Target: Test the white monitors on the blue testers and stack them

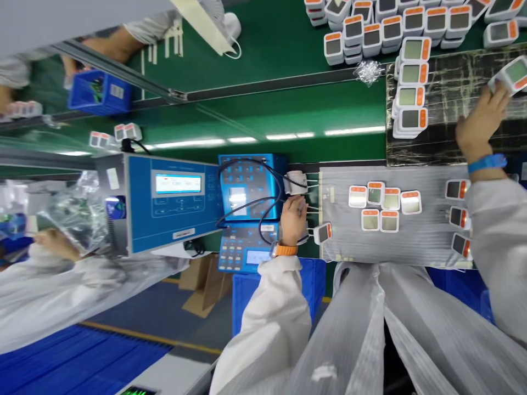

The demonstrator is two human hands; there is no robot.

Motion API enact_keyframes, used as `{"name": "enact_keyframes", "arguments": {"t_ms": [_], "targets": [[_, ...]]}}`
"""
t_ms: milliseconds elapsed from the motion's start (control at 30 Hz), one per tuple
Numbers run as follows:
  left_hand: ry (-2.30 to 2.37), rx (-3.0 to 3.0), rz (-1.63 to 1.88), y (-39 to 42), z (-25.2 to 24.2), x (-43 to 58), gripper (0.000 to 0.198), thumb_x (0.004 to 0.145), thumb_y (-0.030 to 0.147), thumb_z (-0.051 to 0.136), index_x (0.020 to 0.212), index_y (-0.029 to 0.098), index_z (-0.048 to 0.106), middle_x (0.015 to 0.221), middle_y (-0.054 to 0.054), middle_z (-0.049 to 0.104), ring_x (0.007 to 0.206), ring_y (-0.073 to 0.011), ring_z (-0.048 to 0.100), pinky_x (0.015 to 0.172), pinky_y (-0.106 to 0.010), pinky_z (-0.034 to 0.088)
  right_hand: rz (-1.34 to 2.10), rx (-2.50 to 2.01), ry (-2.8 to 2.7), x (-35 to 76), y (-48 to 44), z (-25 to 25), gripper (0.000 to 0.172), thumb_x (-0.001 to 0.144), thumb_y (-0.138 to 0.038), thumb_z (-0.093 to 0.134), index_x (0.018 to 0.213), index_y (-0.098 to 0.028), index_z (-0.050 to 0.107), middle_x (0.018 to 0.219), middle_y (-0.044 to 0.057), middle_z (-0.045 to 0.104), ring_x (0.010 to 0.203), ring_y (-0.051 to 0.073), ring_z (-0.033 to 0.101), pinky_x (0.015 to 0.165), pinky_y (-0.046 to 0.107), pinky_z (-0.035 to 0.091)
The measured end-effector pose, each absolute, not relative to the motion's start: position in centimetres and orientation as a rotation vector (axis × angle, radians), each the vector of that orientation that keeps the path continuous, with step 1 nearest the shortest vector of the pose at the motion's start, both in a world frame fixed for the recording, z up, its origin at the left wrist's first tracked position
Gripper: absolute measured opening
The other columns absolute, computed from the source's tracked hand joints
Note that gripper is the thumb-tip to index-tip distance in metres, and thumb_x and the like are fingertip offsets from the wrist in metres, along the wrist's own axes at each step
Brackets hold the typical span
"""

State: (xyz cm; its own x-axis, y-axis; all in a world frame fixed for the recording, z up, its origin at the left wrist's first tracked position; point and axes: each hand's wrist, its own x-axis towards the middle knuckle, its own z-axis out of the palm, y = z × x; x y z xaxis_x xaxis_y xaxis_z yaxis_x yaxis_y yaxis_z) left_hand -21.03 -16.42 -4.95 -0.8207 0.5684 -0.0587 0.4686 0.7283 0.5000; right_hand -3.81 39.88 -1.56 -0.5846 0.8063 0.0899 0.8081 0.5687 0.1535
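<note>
My right hand (481, 123), with a blue band at the wrist, reaches over the dark taped board. Its fingers grip the near edge of a small white display device (514, 75) with a grey screen and an orange strip, held tilted. At the left edge of the grey mat, my left hand (293, 222) is closed, knuckles up, beside white leads; what lies under its fingers is hidden. Just above it is a white plug-like piece (296, 182). To its right, one display device (323, 233) lies tilted on the mat edge.
Several display devices (389, 221) lie mid-mat (428, 241), others along its right side. Stacks (410, 118) stand on the dark board (444, 109) and the back shelf. Blue instruments (177, 206) with looping black cables stand left. Co-workers' hands (57, 244) are at far left.
</note>
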Motion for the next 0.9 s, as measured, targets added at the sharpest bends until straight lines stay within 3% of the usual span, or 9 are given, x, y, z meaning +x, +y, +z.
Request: {"name": "enact_keyframes", "arguments": {"t_ms": [100,167,300,400,533,633,733,800,900], "targets": [[2.827,0.768,0.719,-14.7,-5.5,-22.1,0.028,0.099,0.018,0.049,0.118,0.018,0.071,0.124,-0.016,0.073,0.122,-0.0314,0.068,0.111,-0.050,0.057,0.322,-0.857,-2.926,-3.7,29.0,-2.0,0.049,0.112,-0.037,0.041,0.130,-0.005,0.074,0.138,0.026,0.066,0.133,0.032,0.059,0.107,0.049,0.046],[2.851,0.784,0.716,-13.2,-6.2,-23.1,0.029,0.097,0.013,0.048,0.115,0.019,0.071,0.123,-0.016,0.073,0.121,-0.0318,0.068,0.110,-0.050,0.057,0.654,-0.366,-3.123,-3.7,21.2,-2.7,0.033,0.105,-0.031,0.055,0.121,-0.015,0.079,0.131,0.019,0.072,0.125,0.031,0.064,0.108,0.046,0.051],[2.788,0.916,0.722,-10.3,-7.9,-25.0,0.033,0.092,0.006,0.048,0.115,0.017,0.070,0.128,-0.015,0.071,0.123,-0.0311,0.066,0.113,-0.048,0.054,0.591,-0.149,-3.251,-3.9,12.0,-4.8,0.054,0.097,-0.036,0.070,0.143,-0.008,0.066,0.154,0.025,0.058,0.149,0.041,0.047,0.126,0.064,0.032],[2.731,0.953,0.721,-9.0,-8.9,-26.1,0.035,0.089,0.001,0.047,0.111,0.018,0.069,0.124,-0.014,0.071,0.121,-0.0302,0.066,0.113,-0.049,0.053,0.556,-0.132,-3.296,-4.5,10.9,-5.9,0.062,0.095,-0.035,0.072,0.146,-0.001,0.062,0.159,0.029,0.052,0.156,0.043,0.039,0.131,0.066,0.021],[2.631,0.988,0.696,-8.4,-9.6,-27.2,0.029,0.087,-0.001,0.052,0.090,0.021,0.070,0.102,-0.011,0.073,0.108,-0.0311,0.066,0.104,-0.049,0.055,0.756,-0.294,-3.318,-6.1,11.1,-5.8,0.063,0.083,-0.030,0.084,0.135,0.000,0.068,0.152,0.032,0.058,0.149,0.045,0.049,0.131,0.063,0.025],[2.595,0.992,0.740,-8.5,-9.5,-27.8,0.024,0.089,0.003,0.060,0.080,0.023,0.071,0.090,-0.009,0.074,0.100,-0.0302,0.066,0.098,-0.046,0.056,1.177,-0.711,-3.093,-8.6,10.2,-5.0,0.064,0.081,-0.036,0.087,0.137,-0.011,0.069,0.140,0.024,0.068,0.135,0.041,0.061,0.123,0.060,0.041],[2.574,0.961,0.812,-8.9,-8.8,-28.0,0.017,0.089,0.008,0.071,0.082,0.023,0.075,0.088,-0.006,0.076,0.098,-0.0279,0.066,0.093,-0.042,0.056,1.931,-1.164,-2.491,-12.4,8.4,-4.4,0.045,0.096,-0.044,0.073,0.135,-0.021,0.069,0.130,0.012,0.075,0.120,0.030,0.071,0.105,0.047,0.059],[2.555,0.964,0.828,-9.2,-8.4,-28.0,0.013,0.090,0.012,0.074,0.086,0.023,0.078,0.089,-0.005,0.078,0.099,-0.0265,0.066,0.093,-0.041,0.055,2.408,-1.358,-1.962,-14.7,7.1,-4.4,0.034,0.105,-0.044,0.062,0.126,-0.019,0.072,0.119,0.010,0.079,0.105,0.024,0.074,0.090,0.038,0.064],[2.541,0.963,0.841,-9.6,-7.9,-27.9,0.011,0.093,0.016,0.075,0.088,0.023,0.080,0.089,-0.004,0.079,0.098,-0.0256,0.066,0.093,-0.040,0.054,2.708,-1.510,-1.488,-17.0,5.8,-4.9,0.034,0.107,-0.046,0.058,0.111,-0.016,0.074,0.100,0.009,0.080,0.087,0.019,0.074,0.075,0.030,0.064]]}}
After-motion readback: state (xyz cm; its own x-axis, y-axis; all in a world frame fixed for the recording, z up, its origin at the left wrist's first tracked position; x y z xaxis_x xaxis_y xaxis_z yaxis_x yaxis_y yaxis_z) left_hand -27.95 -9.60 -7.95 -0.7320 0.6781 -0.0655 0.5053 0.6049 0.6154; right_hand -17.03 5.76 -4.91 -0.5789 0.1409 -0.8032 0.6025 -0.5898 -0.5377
